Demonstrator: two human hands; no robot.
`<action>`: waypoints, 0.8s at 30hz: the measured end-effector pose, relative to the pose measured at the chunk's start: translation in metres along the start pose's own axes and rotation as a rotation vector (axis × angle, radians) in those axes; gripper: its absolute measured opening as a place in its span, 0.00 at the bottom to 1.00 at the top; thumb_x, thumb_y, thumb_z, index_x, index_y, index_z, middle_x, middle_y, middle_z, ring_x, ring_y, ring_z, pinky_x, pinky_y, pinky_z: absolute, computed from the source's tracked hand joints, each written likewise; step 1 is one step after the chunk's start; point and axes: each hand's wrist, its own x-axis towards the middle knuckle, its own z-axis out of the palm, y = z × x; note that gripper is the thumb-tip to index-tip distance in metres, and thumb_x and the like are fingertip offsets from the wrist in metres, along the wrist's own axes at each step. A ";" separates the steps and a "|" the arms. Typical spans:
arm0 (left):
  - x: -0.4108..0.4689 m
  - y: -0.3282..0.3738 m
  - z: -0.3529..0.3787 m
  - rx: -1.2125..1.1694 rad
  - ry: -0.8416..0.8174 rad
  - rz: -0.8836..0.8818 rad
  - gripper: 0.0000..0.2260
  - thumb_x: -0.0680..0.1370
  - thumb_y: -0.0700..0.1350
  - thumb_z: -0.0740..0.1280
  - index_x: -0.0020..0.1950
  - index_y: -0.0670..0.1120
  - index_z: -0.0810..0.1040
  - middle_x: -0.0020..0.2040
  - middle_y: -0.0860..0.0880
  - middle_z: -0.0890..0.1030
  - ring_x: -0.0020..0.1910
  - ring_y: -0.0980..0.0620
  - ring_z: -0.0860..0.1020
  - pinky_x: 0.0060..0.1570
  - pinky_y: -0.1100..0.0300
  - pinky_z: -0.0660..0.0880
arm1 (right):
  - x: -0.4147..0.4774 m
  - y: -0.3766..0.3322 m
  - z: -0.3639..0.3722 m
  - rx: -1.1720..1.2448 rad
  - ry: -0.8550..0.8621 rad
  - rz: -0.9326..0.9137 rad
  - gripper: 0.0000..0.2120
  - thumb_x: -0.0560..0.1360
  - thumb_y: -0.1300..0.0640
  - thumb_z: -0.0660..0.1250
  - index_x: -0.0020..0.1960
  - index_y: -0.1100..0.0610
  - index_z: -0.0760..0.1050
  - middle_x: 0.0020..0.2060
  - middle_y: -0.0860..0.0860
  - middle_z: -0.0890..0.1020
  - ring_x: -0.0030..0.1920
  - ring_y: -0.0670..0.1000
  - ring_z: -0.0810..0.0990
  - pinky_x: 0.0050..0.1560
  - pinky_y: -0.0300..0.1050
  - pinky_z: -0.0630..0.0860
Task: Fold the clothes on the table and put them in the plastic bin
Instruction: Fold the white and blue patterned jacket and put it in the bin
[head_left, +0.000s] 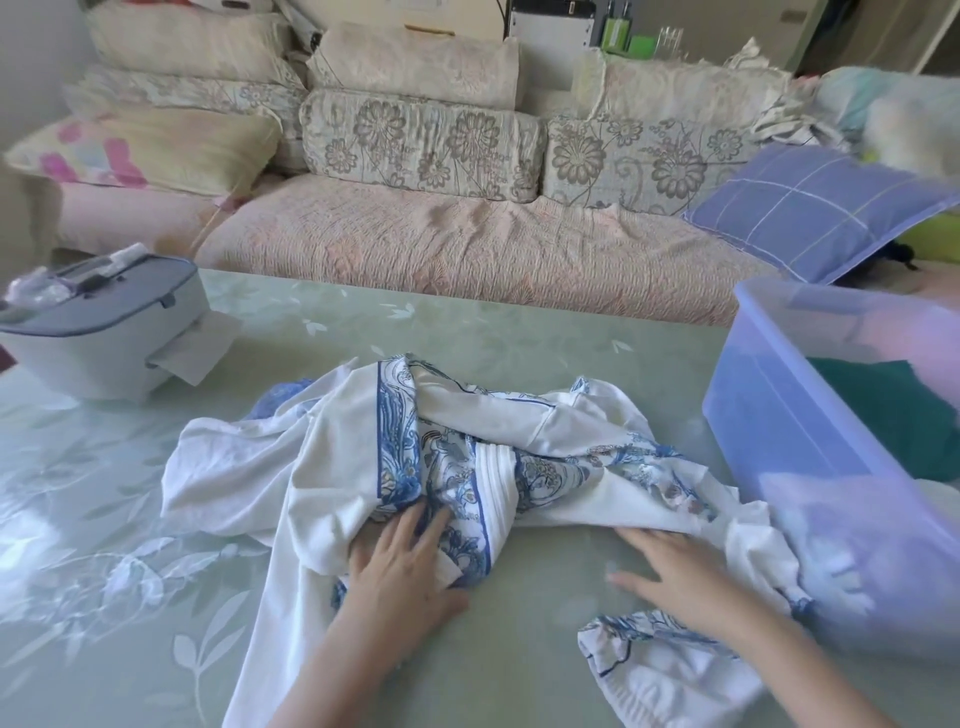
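Both hands lie spread: left hand (400, 566) flat on the crumpled garment (415, 457), right hand (675, 571) at its edge; it's soft, light; grip the hems.

Edges, blur and a cloudy wall
The plastic bin (810, 467) runs off the right edge, its contents smeared behind the cloudy wall; the right hand (680, 577) is blurred; the white garment (337, 467) continues past the bottom edge.
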 end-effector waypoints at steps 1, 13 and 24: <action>0.000 -0.002 -0.002 -0.006 0.025 -0.003 0.36 0.69 0.67 0.57 0.75 0.58 0.55 0.74 0.56 0.57 0.74 0.54 0.58 0.67 0.41 0.58 | -0.004 0.009 -0.006 -0.019 0.037 0.026 0.29 0.76 0.38 0.60 0.73 0.48 0.61 0.71 0.46 0.66 0.71 0.48 0.64 0.68 0.41 0.60; -0.009 -0.008 -0.016 -0.103 0.284 0.035 0.06 0.76 0.45 0.62 0.43 0.50 0.78 0.36 0.54 0.82 0.38 0.52 0.81 0.35 0.59 0.69 | 0.027 -0.052 0.024 0.015 0.536 -0.143 0.29 0.56 0.62 0.80 0.56 0.51 0.79 0.52 0.51 0.76 0.54 0.52 0.67 0.54 0.51 0.76; -0.020 -0.022 -0.049 -0.376 0.432 -0.040 0.05 0.80 0.43 0.60 0.48 0.44 0.75 0.41 0.45 0.81 0.42 0.42 0.78 0.39 0.53 0.70 | -0.026 -0.016 -0.008 0.544 0.312 -0.295 0.10 0.76 0.46 0.62 0.48 0.50 0.79 0.55 0.28 0.73 0.65 0.33 0.62 0.62 0.24 0.57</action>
